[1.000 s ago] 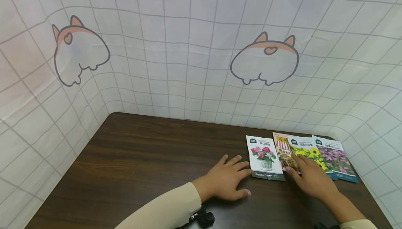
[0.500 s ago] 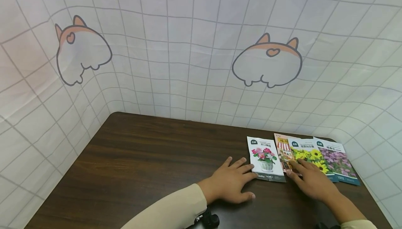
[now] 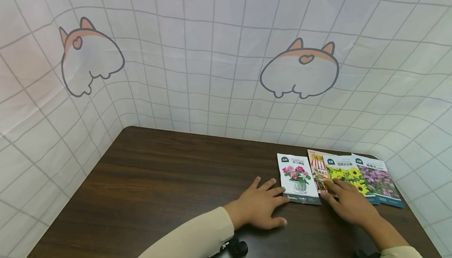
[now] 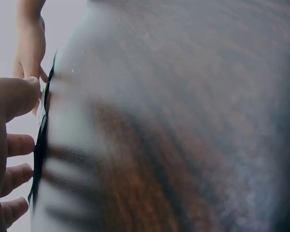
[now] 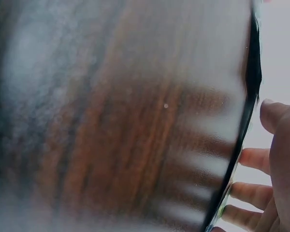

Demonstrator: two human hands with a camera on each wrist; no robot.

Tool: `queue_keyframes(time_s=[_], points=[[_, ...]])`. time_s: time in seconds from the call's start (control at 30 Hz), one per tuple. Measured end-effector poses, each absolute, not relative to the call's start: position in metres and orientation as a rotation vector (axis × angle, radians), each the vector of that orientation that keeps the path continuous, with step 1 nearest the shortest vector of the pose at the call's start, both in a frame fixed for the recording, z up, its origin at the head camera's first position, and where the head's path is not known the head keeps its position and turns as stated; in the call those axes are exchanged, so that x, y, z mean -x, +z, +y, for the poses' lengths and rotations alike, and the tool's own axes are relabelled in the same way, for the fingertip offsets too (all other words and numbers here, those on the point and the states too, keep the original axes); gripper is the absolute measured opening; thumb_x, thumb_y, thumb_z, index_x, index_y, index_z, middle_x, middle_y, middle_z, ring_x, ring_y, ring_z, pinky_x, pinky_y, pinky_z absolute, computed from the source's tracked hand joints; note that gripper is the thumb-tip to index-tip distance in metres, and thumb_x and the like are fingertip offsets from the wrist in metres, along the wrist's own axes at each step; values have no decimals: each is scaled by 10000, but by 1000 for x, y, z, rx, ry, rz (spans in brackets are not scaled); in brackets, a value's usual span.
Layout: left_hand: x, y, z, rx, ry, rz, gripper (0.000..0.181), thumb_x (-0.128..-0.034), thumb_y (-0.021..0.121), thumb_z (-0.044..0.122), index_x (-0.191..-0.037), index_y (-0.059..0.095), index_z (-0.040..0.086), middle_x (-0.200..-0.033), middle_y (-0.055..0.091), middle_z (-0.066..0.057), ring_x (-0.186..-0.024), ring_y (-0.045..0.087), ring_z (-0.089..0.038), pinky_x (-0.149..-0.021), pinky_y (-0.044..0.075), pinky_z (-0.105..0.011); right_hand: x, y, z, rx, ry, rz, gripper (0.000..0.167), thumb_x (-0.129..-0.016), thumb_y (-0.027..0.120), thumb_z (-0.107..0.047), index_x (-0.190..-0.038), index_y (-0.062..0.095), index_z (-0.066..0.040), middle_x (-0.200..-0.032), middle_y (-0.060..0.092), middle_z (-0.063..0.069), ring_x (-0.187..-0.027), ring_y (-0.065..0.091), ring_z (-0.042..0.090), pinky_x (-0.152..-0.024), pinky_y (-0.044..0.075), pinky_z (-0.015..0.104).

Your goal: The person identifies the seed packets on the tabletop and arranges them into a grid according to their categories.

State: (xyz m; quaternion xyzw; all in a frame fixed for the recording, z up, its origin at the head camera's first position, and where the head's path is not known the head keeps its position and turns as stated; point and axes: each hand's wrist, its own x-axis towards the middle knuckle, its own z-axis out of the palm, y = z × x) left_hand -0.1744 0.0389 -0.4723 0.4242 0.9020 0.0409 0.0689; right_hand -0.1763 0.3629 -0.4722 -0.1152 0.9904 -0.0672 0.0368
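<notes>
Several seed packets lie in a row at the table's right in the head view. Leftmost is a white packet with pink flowers in a pot [image 3: 299, 176]. Beside it are a storefront packet [image 3: 316, 168], a yellow sunflower packet [image 3: 344, 161] and a purple-flower packet [image 3: 379, 179], partly overlapping. My left hand [image 3: 259, 207] lies with fingers spread, fingertips at the lower left edge of the pink-flower packet. My right hand [image 3: 351, 207] rests its extended fingers over the storefront and sunflower packets, covering parts of both. Neither hand is curled round anything.
A dark wood-grain table [image 3: 169, 179] extends to the left. White grid-patterned cloth [image 3: 212, 73] with cartoon animal drawings stands along the back and sides. A black wrist device [image 3: 237, 247] sits below the left sleeve [image 3: 197, 234].
My left hand has shifted slightly right, so its fingertips now overlap the pink-flower packet's edge. The right fingers have drawn slightly down and left. The packets look almost unmoved.
</notes>
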Motion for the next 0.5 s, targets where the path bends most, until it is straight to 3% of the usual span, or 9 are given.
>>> queue_keyframes(time_s=[0.5], points=[[172, -476, 27, -1320, 116, 2706, 657, -990, 369, 724, -1556, 416, 394, -1633, 319, 126, -1548, 174, -212, -1209, 167, -586, 175, -475, 364, 391, -205, 3054, 658, -1050, 507, -515, -1463, 532, -4, -1452, 438, 383, -1287, 389, 649, -971, 353, 769]])
